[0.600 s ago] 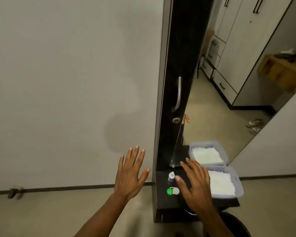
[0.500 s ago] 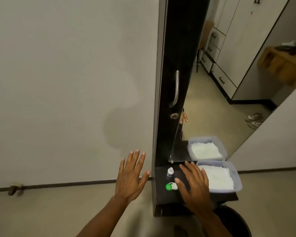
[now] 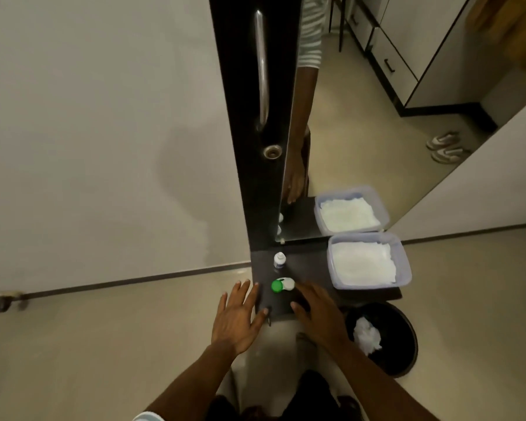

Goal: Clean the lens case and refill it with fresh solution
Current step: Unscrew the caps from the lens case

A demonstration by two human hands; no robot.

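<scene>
The lens case [image 3: 282, 284] sits on a small dark shelf [image 3: 310, 268] under a tall mirror [image 3: 377, 117]. One cap is green and the other is white, and both caps look shut. A little white bottle [image 3: 279, 259] stands just behind the case, close to the mirror. A pale tub [image 3: 403, 262] with white tissues in it sits on the right side of the shelf. A black bin [image 3: 407, 338] with a crumpled tissue in it is on the floor below.

The left hand [image 3: 239, 317] is flat and wide open, with its fingers spread. It holds nothing. It floats by the left edge of the shelf, near the case. The right hand [image 3: 318, 316] is open too, with loose fingers, and it holds nothing. Its fingertips are just beside the white cap.

The job looks like it is only starting. Nothing is picked up yet.

Here is what could go wrong. The shelf is narrow, and the case is near the front edge. A quick grab could knock the case off onto the floor. The bottle is tall and thin, so a bump from a hand could tip it over. If the case has old liquid inside, tilting it while a cap comes off could spill it on the shelf. The light is dim, so it is hard to tell which cap is which.
</scene>
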